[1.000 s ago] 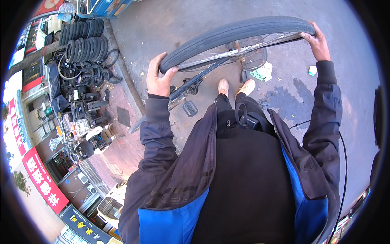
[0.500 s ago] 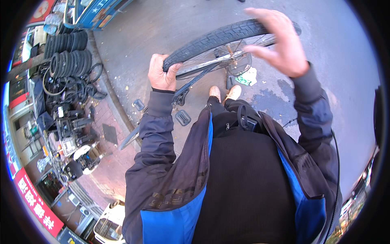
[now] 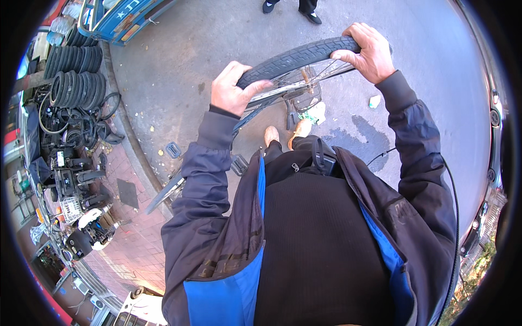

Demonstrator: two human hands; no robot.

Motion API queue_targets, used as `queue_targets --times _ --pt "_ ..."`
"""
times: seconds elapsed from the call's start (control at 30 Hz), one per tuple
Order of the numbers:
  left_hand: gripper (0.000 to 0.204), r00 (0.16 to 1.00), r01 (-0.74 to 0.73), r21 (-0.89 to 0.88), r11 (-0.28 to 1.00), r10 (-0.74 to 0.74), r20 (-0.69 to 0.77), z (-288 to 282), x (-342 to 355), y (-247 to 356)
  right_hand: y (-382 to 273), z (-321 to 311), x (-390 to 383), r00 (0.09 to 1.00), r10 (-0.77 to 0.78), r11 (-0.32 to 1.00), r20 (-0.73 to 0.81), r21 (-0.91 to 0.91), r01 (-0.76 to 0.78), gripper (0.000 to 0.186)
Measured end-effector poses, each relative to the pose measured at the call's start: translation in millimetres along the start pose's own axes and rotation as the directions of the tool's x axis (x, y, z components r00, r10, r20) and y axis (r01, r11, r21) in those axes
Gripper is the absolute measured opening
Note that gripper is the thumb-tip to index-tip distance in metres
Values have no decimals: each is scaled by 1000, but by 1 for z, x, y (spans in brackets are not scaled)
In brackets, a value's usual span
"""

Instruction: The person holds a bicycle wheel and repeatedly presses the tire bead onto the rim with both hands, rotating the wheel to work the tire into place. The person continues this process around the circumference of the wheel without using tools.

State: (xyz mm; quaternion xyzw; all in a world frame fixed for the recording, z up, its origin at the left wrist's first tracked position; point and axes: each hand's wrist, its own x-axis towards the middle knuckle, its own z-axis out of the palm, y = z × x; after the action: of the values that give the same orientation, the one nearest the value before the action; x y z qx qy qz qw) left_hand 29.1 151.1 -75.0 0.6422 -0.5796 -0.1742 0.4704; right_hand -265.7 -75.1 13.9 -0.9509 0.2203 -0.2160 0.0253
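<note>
A bicycle wheel with a black treaded tire spans the space between my hands, its spokes and rusty hub showing beneath. My left hand is closed round the tire's left end, with the thumb pointing along its near side. At the right end my right hand grips the same tire, fingers over the far side and thumb on the near side. The rest of the bicycle lies under the wheel; pedals show beside my left forearm, which hides part of the frame.
Stacked tires and parked scooters line the brick pavement on the left. A blue cart stands at the far left. Another person's shoes are at the top. A wet patch and a crumpled bag lie on the ground.
My right hand has come down from its blurred, raised position and closed on the tire. My left hand has shifted slightly right, still on the tire. More of another person's feet shows at the top.
</note>
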Motion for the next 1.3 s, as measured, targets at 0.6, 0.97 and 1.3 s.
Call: queue_targets --times 0.6,0.97,1.3 --pt "45 969 28 80 996 -7 -249 1 -35 1 157 25 -167 694 718 652 44 306 -694 83" --pt "51 977 -54 112 992 76 -200 26 15 43 37 4 -34 997 5 999 -81 33 -2 59" --pt "54 987 -29 165 986 55 -152 29 18 28 55 2 -23 985 171 962 27 212 -173 62"
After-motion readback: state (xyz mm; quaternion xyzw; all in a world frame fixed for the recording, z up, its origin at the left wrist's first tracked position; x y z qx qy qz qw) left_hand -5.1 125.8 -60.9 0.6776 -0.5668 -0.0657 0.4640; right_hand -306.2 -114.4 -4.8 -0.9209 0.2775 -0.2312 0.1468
